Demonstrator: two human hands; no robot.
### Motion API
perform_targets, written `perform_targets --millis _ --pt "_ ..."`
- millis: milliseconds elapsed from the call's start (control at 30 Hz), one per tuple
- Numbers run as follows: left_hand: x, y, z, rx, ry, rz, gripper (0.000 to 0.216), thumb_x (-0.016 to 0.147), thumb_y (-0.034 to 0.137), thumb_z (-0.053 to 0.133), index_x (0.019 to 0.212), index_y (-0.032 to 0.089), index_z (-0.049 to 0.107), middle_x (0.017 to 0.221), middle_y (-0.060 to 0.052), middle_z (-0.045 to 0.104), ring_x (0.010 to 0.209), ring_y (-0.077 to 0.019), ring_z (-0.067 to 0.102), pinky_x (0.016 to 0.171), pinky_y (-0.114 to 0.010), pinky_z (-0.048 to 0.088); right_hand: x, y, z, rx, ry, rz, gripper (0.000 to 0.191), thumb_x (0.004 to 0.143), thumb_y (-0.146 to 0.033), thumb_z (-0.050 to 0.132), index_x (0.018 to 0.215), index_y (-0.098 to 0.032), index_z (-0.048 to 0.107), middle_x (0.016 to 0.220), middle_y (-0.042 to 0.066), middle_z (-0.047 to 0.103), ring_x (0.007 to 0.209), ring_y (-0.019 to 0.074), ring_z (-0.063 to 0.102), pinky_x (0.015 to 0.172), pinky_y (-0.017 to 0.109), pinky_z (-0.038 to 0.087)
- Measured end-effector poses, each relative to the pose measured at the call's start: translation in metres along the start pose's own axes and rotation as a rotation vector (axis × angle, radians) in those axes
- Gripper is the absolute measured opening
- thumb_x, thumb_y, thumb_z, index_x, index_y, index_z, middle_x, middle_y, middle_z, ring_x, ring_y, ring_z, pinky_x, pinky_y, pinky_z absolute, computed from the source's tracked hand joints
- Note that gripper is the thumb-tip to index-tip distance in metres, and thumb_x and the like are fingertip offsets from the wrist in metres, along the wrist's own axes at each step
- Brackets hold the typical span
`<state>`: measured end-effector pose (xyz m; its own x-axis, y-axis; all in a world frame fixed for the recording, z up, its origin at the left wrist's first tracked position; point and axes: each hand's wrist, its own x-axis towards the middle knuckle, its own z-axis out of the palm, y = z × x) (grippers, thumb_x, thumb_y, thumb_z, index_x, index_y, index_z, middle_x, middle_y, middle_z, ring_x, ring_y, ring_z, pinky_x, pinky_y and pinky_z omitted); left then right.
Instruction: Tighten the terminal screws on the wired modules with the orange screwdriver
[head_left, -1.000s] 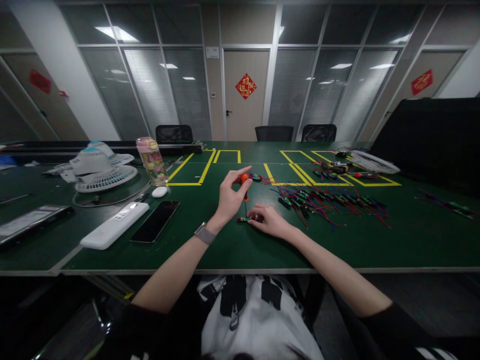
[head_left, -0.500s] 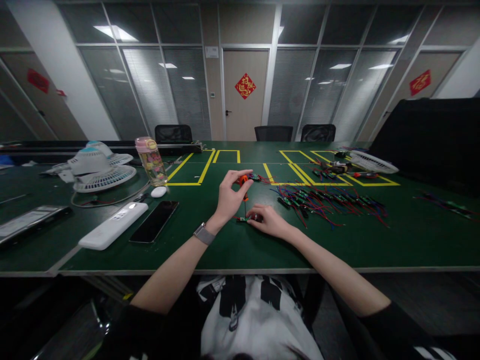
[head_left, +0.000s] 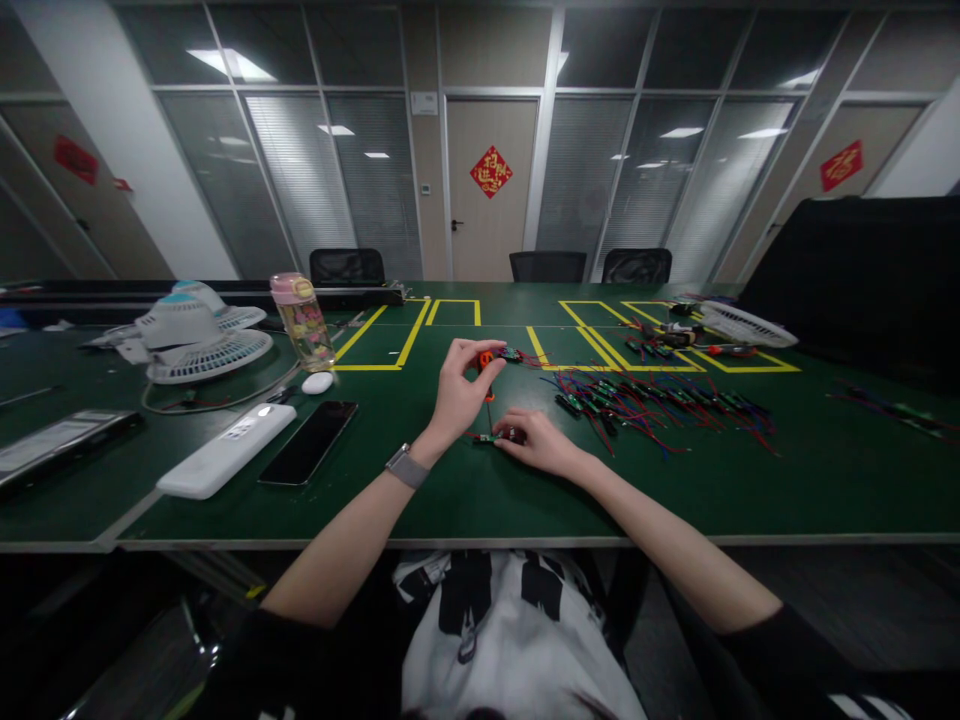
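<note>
Here, at the middle of the frame, the left hand [head_left: 454,395] is pinched around a small orange-handled screwdriver [head_left: 486,362], standing upright over a tiny circuit board [head_left: 487,438] which the right hand [head_left: 536,440] presses flat against the green table [head_left: 480,500]; the board looks light and fragile, best held by its edges

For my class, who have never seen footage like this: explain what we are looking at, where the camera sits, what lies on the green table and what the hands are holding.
There is no machine here. One camera sits on a person's head, looking forward and down, so the two bare arms are that person's own. The left hand, with a watch on its wrist, holds a small orange-handled screwdriver upright. The right hand pins a little circuit board to the green table beneath the tip. To the right lies a heap of similar boards with red and blue wires. To the left are a black phone, a white power strip, a white mouse, a pink-capped bottle and white desk fans.
</note>
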<state>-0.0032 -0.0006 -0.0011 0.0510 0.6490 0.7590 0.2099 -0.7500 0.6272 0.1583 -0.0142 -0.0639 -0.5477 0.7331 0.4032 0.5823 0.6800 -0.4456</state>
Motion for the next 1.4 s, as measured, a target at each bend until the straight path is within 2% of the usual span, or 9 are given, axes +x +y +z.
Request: perform_targets --millis 167,267,467,633,733,867,1100,1267,1400 --pt "0.0005 -0.0012 0.0005 -0.142 -0.065 -0.043 0.030 0.093 0.026 0.044 0.117 0.023 0.061 0.109 -0.005 0.060 0.097 -0.0145 0.059 0.088 -0.029 0.045 0.0005 0.0011 0.0005 -0.013 -0.011 0.003 0.012 0.081 -0.017 0.061 0.091 -0.015 0.068 0.080 0.003 0.059 0.065 0.0111 0.055 0.062 0.023 0.043" --pt "-0.0021 -0.0013 0.0052 -0.260 -0.110 -0.085 0.034 0.093 0.026 0.043 0.126 0.023 0.054 0.108 -0.006 0.063 0.091 -0.0139 0.062 0.085 -0.029 0.047 0.0003 0.0006 -0.0002 -0.015 -0.009 -0.001 0.011 0.081 -0.018 0.062 0.090 -0.015 0.067 0.080 0.003 0.059 0.065 0.0113 0.055 0.063 0.023 0.043" --pt "-0.0037 0.0016 0.0049 -0.026 0.006 0.012 0.021 0.083 0.028 0.062 0.103 0.022 0.067 0.095 -0.003 0.058 0.084 -0.0126 0.056 0.078 -0.024 0.045 0.0002 -0.0007 -0.0009 -0.025 -0.012 0.005 0.011 0.081 -0.018 0.062 0.090 -0.015 0.068 0.080 0.003 0.059 0.065 0.0116 0.054 0.062 0.023 0.042" --pt "-0.0019 0.0003 0.0022 -0.139 -0.061 -0.032 0.032 0.094 0.025 0.040 0.120 0.024 0.059 0.107 -0.005 0.061 0.094 -0.0132 0.059 0.086 -0.028 0.046 0.0007 -0.0009 -0.0007 -0.016 -0.019 0.014 0.011 0.081 -0.017 0.061 0.090 -0.015 0.067 0.081 0.003 0.059 0.065 0.0112 0.054 0.062 0.023 0.043" --pt "-0.0025 -0.0004 0.0039 -0.193 -0.084 -0.049 0.033 0.092 0.025 0.047 0.123 0.023 0.057 0.105 -0.005 0.062 0.088 -0.0128 0.061 0.081 -0.027 0.048 0.0009 -0.0003 -0.0004 -0.020 -0.016 0.007 0.011 0.081 -0.017 0.062 0.090 -0.015 0.067 0.080 0.003 0.059 0.065 0.0114 0.054 0.062 0.023 0.042" --pt "-0.0030 0.0017 0.0034 -0.036 -0.001 0.017 0.024 0.082 0.027 0.063 0.106 0.022 0.067 0.095 -0.004 0.058 0.088 -0.0134 0.057 0.079 -0.025 0.047 0.0008 0.0007 0.0001 -0.020 -0.009 -0.004 0.012 0.081 -0.018 0.062 0.091 -0.015 0.067 0.080 0.003 0.059 0.065 0.0116 0.055 0.062 0.023 0.042" --pt "-0.0009 0.0019 -0.0003 -0.153 -0.060 -0.020 0.032 0.094 0.021 0.040 0.118 0.023 0.061 0.112 -0.006 0.060 0.101 -0.0139 0.058 0.091 -0.028 0.044 0.0002 0.0007 -0.0002 -0.014 -0.008 -0.001 0.012 0.081 -0.018 0.062 0.091 -0.016 0.068 0.080 0.003 0.059 0.065 0.0114 0.054 0.062 0.023 0.042" --pt "-0.0008 0.0002 0.0010 -0.065 0.000 -0.002 0.025 0.088 0.025 0.054 0.110 0.021 0.064 0.099 -0.005 0.060 0.088 -0.0138 0.058 0.079 -0.026 0.047 0.0002 0.0021 0.0010 -0.024 -0.006 0.002 0.012 0.081 -0.018 0.062 0.091 -0.016 0.068 0.080 0.003 0.059 0.065 0.0115 0.054 0.063 0.023 0.042" --pt "-0.0003 0.0012 -0.0002 -0.038 0.004 0.016 0.023 0.089 0.027 0.052 0.106 0.022 0.066 0.105 -0.006 0.059 0.098 -0.0153 0.057 0.087 -0.028 0.046 0.0003 0.0012 0.0006 -0.022 -0.007 0.006 0.012 0.081 -0.019 0.062 0.091 -0.016 0.067 0.080 0.003 0.059 0.065 0.0114 0.054 0.063 0.023 0.042"
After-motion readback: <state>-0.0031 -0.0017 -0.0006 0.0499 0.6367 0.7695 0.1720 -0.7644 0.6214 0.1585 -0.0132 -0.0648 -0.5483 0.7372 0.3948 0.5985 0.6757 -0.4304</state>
